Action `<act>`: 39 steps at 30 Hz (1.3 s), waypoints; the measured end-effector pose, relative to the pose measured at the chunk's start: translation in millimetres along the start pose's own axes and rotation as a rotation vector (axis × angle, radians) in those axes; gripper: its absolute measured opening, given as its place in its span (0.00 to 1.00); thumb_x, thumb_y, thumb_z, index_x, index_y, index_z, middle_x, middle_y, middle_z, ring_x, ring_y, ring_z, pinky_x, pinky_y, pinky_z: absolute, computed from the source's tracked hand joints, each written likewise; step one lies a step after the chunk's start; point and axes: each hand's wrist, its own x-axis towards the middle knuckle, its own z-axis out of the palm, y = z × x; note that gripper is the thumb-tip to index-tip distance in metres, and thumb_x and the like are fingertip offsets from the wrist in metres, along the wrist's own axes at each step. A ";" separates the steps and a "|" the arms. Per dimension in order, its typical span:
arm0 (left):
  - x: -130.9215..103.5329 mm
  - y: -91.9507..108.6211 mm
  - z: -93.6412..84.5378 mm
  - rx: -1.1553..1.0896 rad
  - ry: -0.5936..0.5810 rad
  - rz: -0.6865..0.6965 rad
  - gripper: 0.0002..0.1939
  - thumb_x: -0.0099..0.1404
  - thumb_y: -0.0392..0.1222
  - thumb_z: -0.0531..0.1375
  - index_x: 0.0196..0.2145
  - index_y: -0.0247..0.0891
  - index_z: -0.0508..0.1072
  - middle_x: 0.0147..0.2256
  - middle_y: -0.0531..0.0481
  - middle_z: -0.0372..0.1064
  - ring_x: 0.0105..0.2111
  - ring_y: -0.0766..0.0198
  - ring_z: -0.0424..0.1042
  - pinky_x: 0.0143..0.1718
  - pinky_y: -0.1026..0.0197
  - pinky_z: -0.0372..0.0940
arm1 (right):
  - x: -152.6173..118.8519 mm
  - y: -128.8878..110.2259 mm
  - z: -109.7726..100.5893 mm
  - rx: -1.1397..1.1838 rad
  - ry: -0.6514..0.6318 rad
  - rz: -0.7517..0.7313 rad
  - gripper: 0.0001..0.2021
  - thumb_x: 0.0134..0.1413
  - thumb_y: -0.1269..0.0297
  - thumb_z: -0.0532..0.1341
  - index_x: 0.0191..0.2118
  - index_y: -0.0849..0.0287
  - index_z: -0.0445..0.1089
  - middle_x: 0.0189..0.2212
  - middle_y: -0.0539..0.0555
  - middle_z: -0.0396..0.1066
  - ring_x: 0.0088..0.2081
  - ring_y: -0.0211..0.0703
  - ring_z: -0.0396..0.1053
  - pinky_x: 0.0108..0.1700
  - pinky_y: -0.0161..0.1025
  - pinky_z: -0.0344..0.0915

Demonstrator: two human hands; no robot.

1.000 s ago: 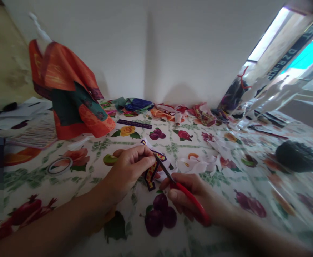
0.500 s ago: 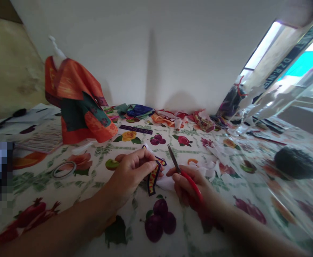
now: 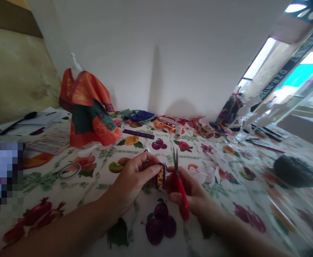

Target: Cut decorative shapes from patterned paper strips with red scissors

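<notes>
My left hand (image 3: 139,173) pinches a narrow patterned strip (image 3: 160,175), yellow and red with a dark purple edge, which hangs between thumb and fingers. Close by on the right, my right hand (image 3: 190,191) is wrapped round red-handled scissors (image 3: 181,196). Their blades point up and away from me, parted slightly at the tips. The fingertips of my right hand are near the strip; whether they touch it is unclear. Part of the strip is hidden behind my left fingers.
A small dress form in an orange and green dress (image 3: 92,110) stands at the back left. Fabric scraps (image 3: 172,125) line the wall. A silver ring (image 3: 70,170) lies left, a dark bundle (image 3: 295,171) right, and white scraps (image 3: 206,173) beyond my right hand.
The scissors have turned more upright in my right hand. The strip now looks shorter and more folded at my left fingertips. The whole view has shifted slightly.
</notes>
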 end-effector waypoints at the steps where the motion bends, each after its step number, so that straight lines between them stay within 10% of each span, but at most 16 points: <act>1: -0.2 -0.3 0.7 -0.018 -0.014 -0.025 0.12 0.58 0.43 0.72 0.34 0.39 0.73 0.28 0.54 0.74 0.29 0.64 0.72 0.33 0.62 0.66 | 0.1 -0.4 1.0 -0.003 -0.001 0.001 0.29 0.54 0.61 0.78 0.59 0.50 0.69 0.47 0.54 0.74 0.49 0.50 0.72 0.48 0.41 0.71; 15: 2.1 -4.3 2.7 -0.058 -0.034 -0.091 0.13 0.59 0.43 0.70 0.35 0.40 0.70 0.29 0.53 0.78 0.30 0.63 0.77 0.33 0.62 0.72 | -0.9 -8.6 1.1 0.021 -0.033 0.130 0.23 0.54 0.56 0.77 0.50 0.57 0.71 0.30 0.46 0.69 0.27 0.36 0.63 0.30 0.31 0.63; 39: 6.2 -0.5 -4.7 -0.078 0.044 -0.100 0.12 0.55 0.39 0.68 0.33 0.39 0.69 0.30 0.49 0.79 0.28 0.59 0.80 0.32 0.57 0.78 | -0.8 -7.4 -7.6 0.213 0.015 0.163 0.17 0.55 0.62 0.75 0.50 0.58 0.77 0.30 0.49 0.71 0.26 0.34 0.64 0.28 0.29 0.61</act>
